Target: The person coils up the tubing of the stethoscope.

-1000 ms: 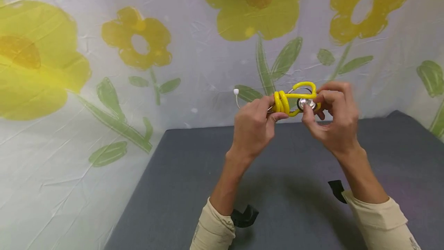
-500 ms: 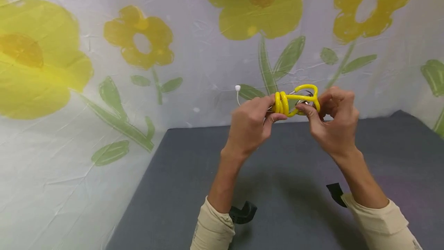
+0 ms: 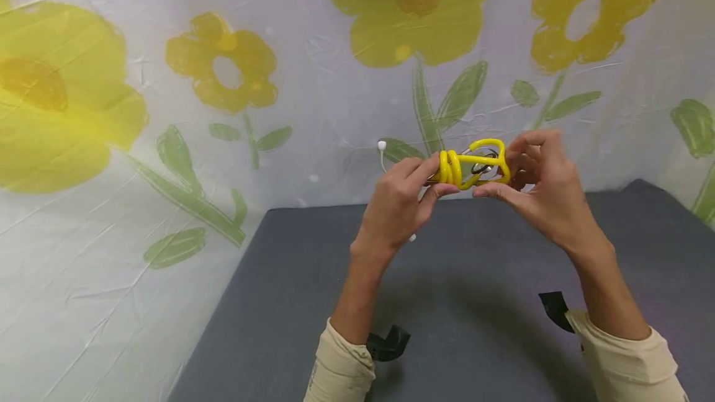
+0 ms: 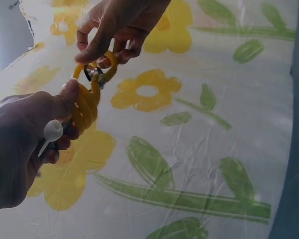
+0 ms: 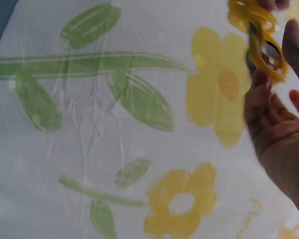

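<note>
A stethoscope [image 3: 476, 160] with yellow tubing is held up above the table. Its tubing is wound in several turns round the metal ear tubes, and a loop sticks out on the right. The round metal chest piece [image 3: 485, 165] sits inside that loop. My left hand [image 3: 393, 206] grips the ear tubes beside the coils, between thumb and fingers. One white ear tip [image 3: 382, 145] shows beyond this hand, and it is also in the left wrist view. My right hand [image 3: 544, 188] is at the loop's end. Its fingertips touch the loop, while the thumb stands apart in the right wrist view [image 5: 281, 114].
A grey table [image 3: 313, 278] lies below both hands. Behind it hangs a white sheet [image 3: 313, 110] printed with yellow flowers and green leaves. Black wrist mounts [image 3: 389, 343] stick out from the beige sleeves [image 3: 342, 361].
The right thumb has come off the chest piece and moved below the loop. The chest piece now lies tilted within the loop. My left hand keeps its grip.
</note>
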{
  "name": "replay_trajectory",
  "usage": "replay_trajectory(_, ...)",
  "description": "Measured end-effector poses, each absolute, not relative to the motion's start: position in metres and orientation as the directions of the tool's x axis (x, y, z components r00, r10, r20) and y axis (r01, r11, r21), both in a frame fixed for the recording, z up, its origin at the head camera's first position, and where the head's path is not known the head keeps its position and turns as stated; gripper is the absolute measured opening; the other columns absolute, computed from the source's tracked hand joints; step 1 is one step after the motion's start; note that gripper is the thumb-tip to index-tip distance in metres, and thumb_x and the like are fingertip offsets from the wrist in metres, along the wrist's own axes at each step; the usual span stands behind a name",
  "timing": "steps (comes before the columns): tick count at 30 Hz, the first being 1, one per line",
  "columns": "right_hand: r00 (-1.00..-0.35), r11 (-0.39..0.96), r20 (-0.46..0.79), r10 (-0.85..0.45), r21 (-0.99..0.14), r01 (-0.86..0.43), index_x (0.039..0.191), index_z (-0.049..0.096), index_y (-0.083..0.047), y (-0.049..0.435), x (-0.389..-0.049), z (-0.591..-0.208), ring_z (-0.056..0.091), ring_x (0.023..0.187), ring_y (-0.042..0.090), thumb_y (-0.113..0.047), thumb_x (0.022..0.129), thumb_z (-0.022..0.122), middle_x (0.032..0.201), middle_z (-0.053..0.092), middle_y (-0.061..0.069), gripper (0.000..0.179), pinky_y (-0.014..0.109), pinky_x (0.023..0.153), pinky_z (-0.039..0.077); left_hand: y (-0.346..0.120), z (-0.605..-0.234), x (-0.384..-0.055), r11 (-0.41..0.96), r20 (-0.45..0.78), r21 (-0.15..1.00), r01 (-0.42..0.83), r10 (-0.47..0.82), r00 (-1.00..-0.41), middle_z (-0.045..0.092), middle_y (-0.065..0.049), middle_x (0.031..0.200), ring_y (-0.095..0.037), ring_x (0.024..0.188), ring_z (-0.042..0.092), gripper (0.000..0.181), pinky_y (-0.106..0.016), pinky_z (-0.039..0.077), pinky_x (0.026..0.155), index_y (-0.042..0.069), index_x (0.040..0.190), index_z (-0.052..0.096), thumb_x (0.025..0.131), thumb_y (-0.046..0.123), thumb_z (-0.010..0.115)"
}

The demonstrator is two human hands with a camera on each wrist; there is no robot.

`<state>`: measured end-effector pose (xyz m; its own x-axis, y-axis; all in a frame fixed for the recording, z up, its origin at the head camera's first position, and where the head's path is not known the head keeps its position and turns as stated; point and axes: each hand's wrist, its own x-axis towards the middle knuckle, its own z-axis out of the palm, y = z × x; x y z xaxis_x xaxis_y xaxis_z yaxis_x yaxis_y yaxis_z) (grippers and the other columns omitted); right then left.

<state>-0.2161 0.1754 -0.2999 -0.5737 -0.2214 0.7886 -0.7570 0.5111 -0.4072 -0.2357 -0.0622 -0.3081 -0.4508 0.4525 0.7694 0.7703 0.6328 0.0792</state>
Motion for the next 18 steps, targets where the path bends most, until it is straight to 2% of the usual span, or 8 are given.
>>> replay_trajectory(2, -0.597, 0.544, 0.776, -0.206, -0.416, -0.729, 0.126, 0.041, 0.009, 0.179, -0.216, -0.3, 0.046, 0.061, -0.008, -0.058, 0.081, 0.069, 0.093, 0.057, -0.003, 0.085, 0.006, 0.061, 0.04, -0.063, -0.31, -0.237, 0.637, 0.725, 0.147, 0.757, 0.451, -0.521, 0.072, -0.006, 0.1, -0.017, 0.09, 0.066, 0.049, -0.022, 0.059, 0.082, 0.004, 0.128, 0.07, 0.089, 0.031, 0.082)
replay_trajectory(5, -0.636, 0.571, 0.764, -0.108, -0.476, -0.669, 0.126, 0.043, 0.006, 0.184, -0.215, -0.3, 0.039, 0.058, -0.002, -0.052, 0.094, 0.066, 0.094, 0.05, -0.016, 0.069, 0.014, 0.057, 0.033, -0.06, -0.317, -0.245, 0.649, 0.597, 0.255, 0.717, 0.477, -0.645, 0.073, -0.004, 0.103, -0.014, 0.091, 0.066, 0.041, -0.02, 0.058, 0.081, 0.007, 0.12, 0.069, 0.089, 0.033, 0.081)
replay_trajectory(7, -0.652, 0.574, 0.758, -0.032, -0.52, -0.633, 0.125, 0.044, 0.005, 0.188, -0.214, -0.3, 0.039, 0.058, -0.002, -0.04, 0.103, 0.061, 0.091, 0.05, -0.015, 0.054, 0.016, 0.056, 0.032, -0.054, -0.329, -0.256, 0.65, 0.461, 0.323, 0.688, 0.527, -0.714, 0.074, -0.003, 0.104, -0.013, 0.085, 0.065, 0.037, -0.018, 0.055, 0.076, 0.008, 0.115, 0.067, 0.091, 0.033, 0.08)
replay_trajectory(9, -0.657, 0.589, 0.754, 0.001, -0.532, -0.608, 0.125, 0.044, 0.006, 0.191, -0.217, -0.3, 0.041, 0.058, -0.005, -0.03, 0.108, 0.057, 0.092, 0.054, -0.009, 0.042, 0.015, 0.056, 0.033, -0.047, -0.346, -0.27, 0.658, 0.293, 0.364, 0.66, 0.592, -0.751, 0.074, -0.003, 0.103, -0.01, 0.079, 0.062, 0.036, -0.017, 0.051, 0.071, 0.009, 0.114, 0.065, 0.093, 0.035, 0.078)
replay_trajectory(11, -0.672, 0.622, 0.74, -0.004, -0.524, -0.582, 0.126, 0.045, 0.006, 0.192, -0.219, -0.3, 0.044, 0.061, -0.007, -0.026, 0.109, 0.055, 0.093, 0.057, 0.003, 0.038, 0.013, 0.057, 0.036, -0.038, -0.365, -0.282, 0.662, 0.107, 0.397, 0.636, 0.655, -0.748, 0.072, -0.003, 0.103, -0.009, 0.075, 0.058, 0.035, -0.017, 0.046, 0.067, 0.008, 0.115, 0.063, 0.095, 0.035, 0.076)
replay_trajectory(13, -0.697, 0.658, 0.717, -0.031, -0.51, -0.554, 0.129, 0.045, 0.006, 0.193, -0.221, -0.3, 0.046, 0.064, -0.008, -0.025, 0.109, 0.056, 0.096, 0.06, 0.013, 0.038, 0.013, 0.058, 0.037, -0.03, -0.383, -0.291, 0.668, -0.068, 0.407, 0.623, 0.702, -0.708, 0.07, -0.002, 0.101, -0.007, 0.073, 0.056, 0.036, -0.017, 0.044, 0.066, 0.008, 0.117, 0.061, 0.097, 0.035, 0.074)
replay_trajectory(16, -0.736, 0.688, 0.673, -0.07, -0.501, -0.524, 0.131, 0.047, 0.002, 0.192, -0.223, -0.3, 0.05, 0.067, -0.008, -0.027, 0.109, 0.056, 0.102, 0.064, 0.018, 0.038, 0.014, 0.058, 0.039, -0.021, -0.403, -0.296, 0.676, -0.292, 0.432, 0.597, 0.731, -0.616, 0.064, -0.001, 0.091, -0.008, 0.07, 0.055, 0.036, -0.018, 0.044, 0.064, 0.008, 0.116, 0.057, 0.098, 0.033, 0.074)
replay_trajectory(18, -0.751, 0.694, 0.655, -0.086, -0.501, -0.517, 0.131, 0.047, 0.002, 0.189, -0.224, -0.3, 0.051, 0.069, -0.007, -0.029, 0.109, 0.055, 0.104, 0.064, 0.018, 0.039, 0.016, 0.059, 0.04, -0.019, -0.409, -0.296, 0.683, -0.379, 0.446, 0.578, 0.729, -0.569, 0.06, 0.0, 0.086, -0.01, 0.067, 0.054, 0.038, -0.02, 0.043, 0.063, 0.008, 0.116, 0.054, 0.096, 0.032, 0.076)
